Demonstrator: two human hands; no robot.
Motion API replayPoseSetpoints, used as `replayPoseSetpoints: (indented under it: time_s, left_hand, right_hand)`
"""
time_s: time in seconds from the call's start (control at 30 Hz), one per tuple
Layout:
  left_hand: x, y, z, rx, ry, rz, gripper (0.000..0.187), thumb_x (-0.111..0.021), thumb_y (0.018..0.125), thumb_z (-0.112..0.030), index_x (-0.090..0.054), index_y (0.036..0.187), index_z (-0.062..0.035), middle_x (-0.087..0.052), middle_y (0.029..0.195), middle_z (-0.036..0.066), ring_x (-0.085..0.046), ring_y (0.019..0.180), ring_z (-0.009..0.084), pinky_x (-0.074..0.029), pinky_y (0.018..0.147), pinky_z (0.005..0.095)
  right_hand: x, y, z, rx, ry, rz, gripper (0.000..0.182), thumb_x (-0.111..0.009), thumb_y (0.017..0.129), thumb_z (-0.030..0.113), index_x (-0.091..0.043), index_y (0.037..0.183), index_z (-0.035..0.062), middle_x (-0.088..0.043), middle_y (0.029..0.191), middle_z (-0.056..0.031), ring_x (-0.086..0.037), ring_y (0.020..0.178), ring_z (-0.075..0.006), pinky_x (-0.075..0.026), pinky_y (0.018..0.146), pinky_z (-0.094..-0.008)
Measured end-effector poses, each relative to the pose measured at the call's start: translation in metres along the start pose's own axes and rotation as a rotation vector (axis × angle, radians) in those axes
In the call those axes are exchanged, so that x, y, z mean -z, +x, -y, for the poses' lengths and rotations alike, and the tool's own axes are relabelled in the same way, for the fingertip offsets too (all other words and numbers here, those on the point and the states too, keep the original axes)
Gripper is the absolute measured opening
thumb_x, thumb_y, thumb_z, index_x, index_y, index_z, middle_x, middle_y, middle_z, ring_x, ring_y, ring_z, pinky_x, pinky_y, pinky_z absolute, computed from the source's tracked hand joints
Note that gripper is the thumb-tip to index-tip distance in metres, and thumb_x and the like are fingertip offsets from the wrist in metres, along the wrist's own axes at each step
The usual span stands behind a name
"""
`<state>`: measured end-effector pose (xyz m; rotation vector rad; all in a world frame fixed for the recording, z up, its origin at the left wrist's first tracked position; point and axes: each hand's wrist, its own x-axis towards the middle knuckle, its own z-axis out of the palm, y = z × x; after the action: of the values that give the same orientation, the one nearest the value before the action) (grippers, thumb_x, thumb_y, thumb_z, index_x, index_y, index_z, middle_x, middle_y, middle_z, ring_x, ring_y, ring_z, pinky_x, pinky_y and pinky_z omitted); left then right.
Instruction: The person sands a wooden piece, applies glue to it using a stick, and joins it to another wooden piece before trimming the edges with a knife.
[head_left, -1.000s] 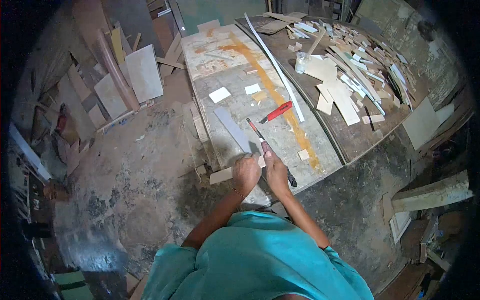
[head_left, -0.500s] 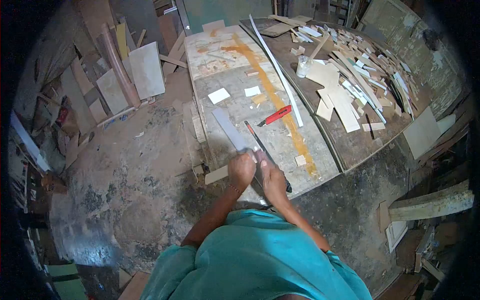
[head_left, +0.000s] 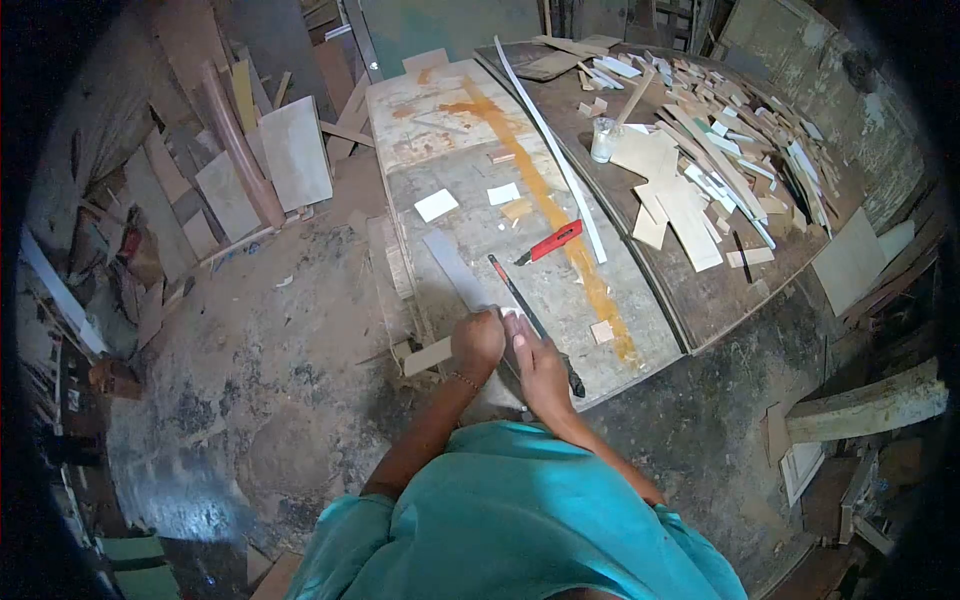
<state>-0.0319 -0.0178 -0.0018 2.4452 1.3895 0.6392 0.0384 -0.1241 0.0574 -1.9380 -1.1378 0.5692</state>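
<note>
My left hand is closed in a fist over the near part of a long pale grey strip, which lies on the workbench. Whatever its fingers grip is hidden from above. Right beside it, my right hand has its fingers pressed together around a small white piece, mostly covered. A dark, narrow tool with a red tip runs alongside my right hand. Farther up lies a red utility knife. Two white rectangular pieces, one on the left and one on the right, rest beyond the strip.
A long white strip lies along the bench's right side. Beyond it, a brown tabletop carries a heap of wood offcuts and a clear cup. Boards lean at the left. A curved beam juts in from the right.
The view has tilted slightly, so the bench appears lower. My hands have shifted slightly forward along the grey strip, staying close together. The strip and knife keep their places on the bench.
</note>
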Motion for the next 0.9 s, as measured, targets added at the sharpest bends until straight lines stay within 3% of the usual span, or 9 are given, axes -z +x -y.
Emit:
replayPoseSetpoints:
  time_s: [0.17,0.23,0.37,0.47,0.63,0.73,0.77,0.87,0.9]
  left_hand:
    - [0.016,-0.006,-0.027,-0.100,0.065,0.121,0.020,-0.051,0.074,-0.017,-0.062,0.068,-0.0020,-0.060,0.064,0.019,-0.061,0.061,0.0330,-0.049,0.059,0.0422]
    - [0.013,-0.009,-0.023,-0.074,0.062,0.153,0.021,-0.050,0.075,-0.018,-0.061,0.068,-0.0015,-0.060,0.065,0.019,-0.061,0.062,0.0330,-0.048,0.059,0.0422]
    - [0.002,0.003,-0.003,0.048,0.003,0.174,0.020,-0.050,0.074,-0.017,-0.060,0.067,-0.0017,-0.059,0.065,0.019,-0.061,0.063,0.0326,-0.048,0.059,0.0422]
    - [0.019,0.004,-0.012,-0.002,0.001,0.133,0.016,-0.050,0.074,-0.015,-0.060,0.071,-0.0030,-0.060,0.066,0.019,-0.061,0.064,0.0327,-0.048,0.060,0.0420]
    - [0.018,-0.007,-0.021,-0.108,0.046,0.115,0.012,-0.049,0.074,-0.013,-0.058,0.075,-0.0053,-0.059,0.066,0.017,-0.060,0.064,0.0325,-0.048,0.060,0.0419]
    - [0.000,-0.005,-0.003,-0.159,-0.024,0.025,0.012,-0.050,0.073,-0.013,-0.058,0.069,-0.0049,-0.058,0.065,0.017,-0.060,0.061,0.0327,-0.047,0.059,0.0425]
    - [-0.007,-0.003,0.007,-0.119,-0.041,0.041,0.013,-0.050,0.072,-0.013,-0.058,0.068,-0.0045,-0.058,0.065,0.017,-0.059,0.061,0.0328,-0.047,0.058,0.0427]
    - [0.001,0.002,0.009,-0.052,-0.085,0.046,0.014,-0.051,0.071,-0.012,-0.057,0.062,-0.0038,-0.058,0.064,0.018,-0.059,0.060,0.0336,-0.047,0.058,0.0431]
    - [-0.006,0.002,0.010,-0.069,-0.097,0.036,0.013,-0.051,0.071,-0.012,-0.057,0.063,-0.0038,-0.058,0.064,0.018,-0.059,0.061,0.0336,-0.047,0.058,0.0430]
  right_hand:
    - [0.002,0.030,-0.016,0.015,0.054,-0.042,0.048,-0.031,0.091,0.042,-0.047,0.123,0.0107,-0.054,0.089,-0.0291,-0.053,0.086,-0.0424,-0.042,0.077,-0.0436]
    - [0.001,0.032,-0.015,-0.072,0.029,-0.014,0.050,-0.030,0.090,0.045,-0.048,0.122,0.0109,-0.055,0.089,-0.0307,-0.052,0.089,-0.0432,-0.042,0.077,-0.0444]
    - [0.004,0.002,0.013,-0.031,-0.066,-0.024,0.050,-0.033,0.089,0.046,-0.048,0.123,0.0114,-0.054,0.092,-0.0297,-0.053,0.085,-0.0415,-0.043,0.076,-0.0433]
    - [0.004,0.006,0.014,-0.083,-0.035,-0.017,0.049,-0.034,0.090,0.045,-0.048,0.123,0.0116,-0.053,0.092,-0.0291,-0.053,0.085,-0.0417,-0.043,0.077,-0.0430]
    - [0.007,0.037,-0.004,-0.118,0.090,0.084,0.049,-0.027,0.091,0.043,-0.049,0.120,0.0110,-0.051,0.115,-0.0193,-0.055,0.094,-0.0364,-0.043,0.078,-0.0382]
    - [0.010,0.026,0.011,-0.139,0.078,0.097,0.047,-0.030,0.091,0.041,-0.049,0.120,0.0099,-0.055,0.109,-0.0207,-0.055,0.091,-0.0368,-0.043,0.078,-0.0391]
    - [0.011,0.018,0.015,-0.082,0.105,0.115,0.044,-0.034,0.091,0.039,-0.050,0.120,0.0098,-0.057,0.098,-0.0233,-0.056,0.084,-0.0382,-0.043,0.075,-0.0409]
    - [-0.023,0.011,-0.020,0.147,0.034,-0.117,0.041,-0.037,0.090,0.036,-0.050,0.120,0.0112,-0.058,0.085,-0.0253,-0.055,0.075,-0.0400,-0.043,0.070,-0.0433]
    - [-0.022,0.016,-0.022,0.133,0.067,-0.075,0.041,-0.035,0.090,0.037,-0.051,0.119,0.0111,-0.058,0.082,-0.0263,-0.055,0.074,-0.0409,-0.043,0.069,-0.0437]
